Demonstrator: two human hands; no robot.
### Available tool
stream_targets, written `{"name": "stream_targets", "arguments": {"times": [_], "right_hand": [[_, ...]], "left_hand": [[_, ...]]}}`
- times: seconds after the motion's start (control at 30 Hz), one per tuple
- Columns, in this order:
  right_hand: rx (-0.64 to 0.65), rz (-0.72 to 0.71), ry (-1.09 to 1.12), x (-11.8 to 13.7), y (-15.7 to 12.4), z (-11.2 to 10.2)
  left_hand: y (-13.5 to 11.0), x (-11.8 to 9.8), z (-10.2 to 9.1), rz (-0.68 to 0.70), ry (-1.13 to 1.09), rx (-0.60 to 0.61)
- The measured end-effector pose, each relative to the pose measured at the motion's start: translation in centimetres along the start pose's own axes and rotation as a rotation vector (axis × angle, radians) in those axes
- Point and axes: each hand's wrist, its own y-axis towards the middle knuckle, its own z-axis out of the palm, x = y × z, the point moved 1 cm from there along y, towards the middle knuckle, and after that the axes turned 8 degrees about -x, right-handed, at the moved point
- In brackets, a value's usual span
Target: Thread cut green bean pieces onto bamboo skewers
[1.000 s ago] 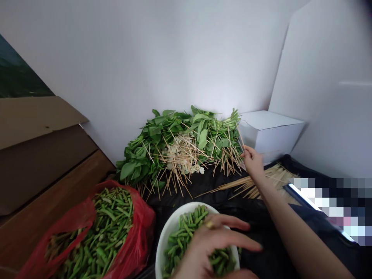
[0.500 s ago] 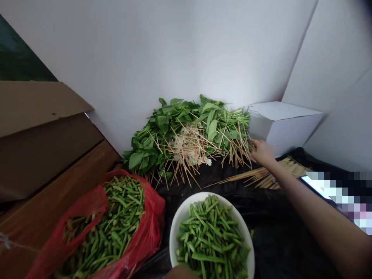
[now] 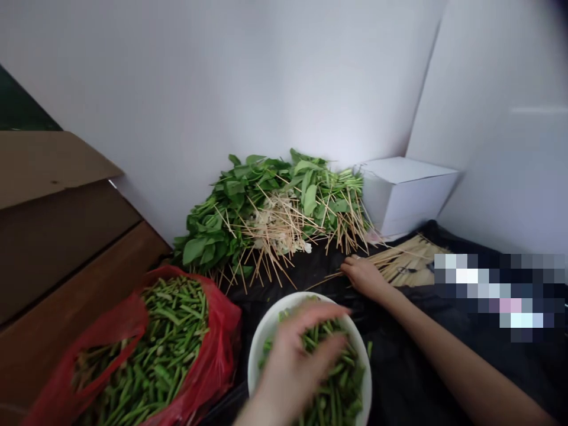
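Observation:
My left hand (image 3: 302,355), blurred by motion, hovers over a white bowl (image 3: 254,364) of cut green beans (image 3: 331,387). Its thumb and fingers are apart, with nothing visible between them. Farther right, my right hand (image 3: 361,275) lies at the thin ends of a fan of bamboo skewers (image 3: 399,260), fingers pinched on a skewer. Behind both hands is a heap of skewered leafy greens (image 3: 213,234), with pale skewered pieces (image 3: 279,222) in its middle and bare stick ends pointing forward.
A red plastic bag (image 3: 224,322) full of cut beans stands left of the bowl. A white box (image 3: 408,195) sits against the wall behind the skewers. At the left is an open cardboard box (image 3: 53,236). Black sheeting (image 3: 408,361) covers the surface; a pixelated patch lies at right.
My right hand has moved from the heap's right end down to the loose skewers. My left hand has come up from the bottom edge over the bowl. The view has shifted slightly.

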Motion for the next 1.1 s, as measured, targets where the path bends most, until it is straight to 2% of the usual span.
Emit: {"name": "stream_targets", "arguments": {"times": [0.07, 0.13, 0.17, 0.3, 0.43, 0.5, 0.6, 0.67, 0.73, 0.87, 0.97, 1.1], "right_hand": [[-0.011, 0.024, -0.03, -0.5, -0.1, -0.3], [-0.027, 0.04, -0.044, -1.0, -0.4, -0.6], [-0.038, 0.048, -0.048, -1.3, -0.5, -0.7], [-0.103, 0.065, -0.054, -1.7, -1.1, -1.1], [-0.197, 0.022, -0.042, -1.0, -1.3, -1.8], [-0.239, -0.006, -0.028, -0.2, -1.3, -2.3], [-0.311, -0.088, 0.015, 1.4, -1.4, -2.9], [-0.385, -0.17, 0.055, 2.5, -1.6, -3.3], [-0.449, -0.238, 0.076, 3.4, -1.8, -3.5], [-0.48, -0.289, 0.054, 4.0, -2.0, -3.5], [-0.492, -0.297, 0.056, 4.0, -2.0, -3.3], [-0.476, -0.314, 0.071, 4.4, -2.0, -3.1]], "left_hand": [[2.8, -0.1, -1.4, 0.043, 0.102, -0.068], [5.1, 0.4, -3.3, 0.119, 0.224, -0.188], [5.9, 0.9, -4.2, 0.143, 0.277, -0.209], [6.7, 2.8, -5.7, 0.158, 0.385, -0.164], [6.1, 3.2, -5.1, 0.201, 0.383, -0.181], [5.9, 3.2, -4.6, 0.192, 0.377, -0.135], [5.6, 3.2, -4.1, 0.181, 0.395, 0.001], [5.6, 3.2, -3.9, 0.213, 0.44, 0.069], [5.7, 3.2, -3.8, 0.268, 0.497, 0.085], [6.2, 3.3, -3.5, 0.351, 0.684, 0.112], [6.4, 3.4, -2.6, 0.356, 0.853, 0.139], [6.0, 3.8, -1.4, 0.345, 0.995, 0.095]]}}
